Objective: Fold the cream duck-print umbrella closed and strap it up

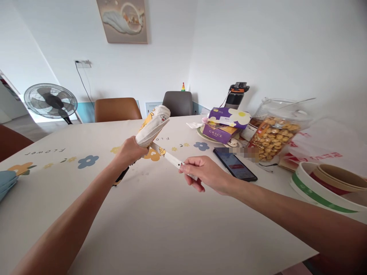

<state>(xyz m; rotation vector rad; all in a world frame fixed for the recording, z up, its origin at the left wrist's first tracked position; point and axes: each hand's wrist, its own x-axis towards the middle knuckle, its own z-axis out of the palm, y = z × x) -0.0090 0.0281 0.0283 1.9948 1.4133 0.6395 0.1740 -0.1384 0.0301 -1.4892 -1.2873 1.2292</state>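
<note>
My left hand [129, 151] is closed around a folded white umbrella [152, 126] with yellow cartoon prints, holding it tilted up and away over the table [149, 221]. A dark handle end sticks out below that hand. From the umbrella a white strap [168, 156] runs to my right hand [204, 172], which pinches its free end between thumb and fingers. Both hands hover just above the flower-printed tablecloth.
A phone [235, 164] lies right of my right hand. Beyond it stand a purple box [220, 131], a clear snack jar [272, 137], a dark bottle [236, 95] and stacked paper bowls [329, 183]. Chairs [117, 109] and a fan [51, 101] stand behind the table.
</note>
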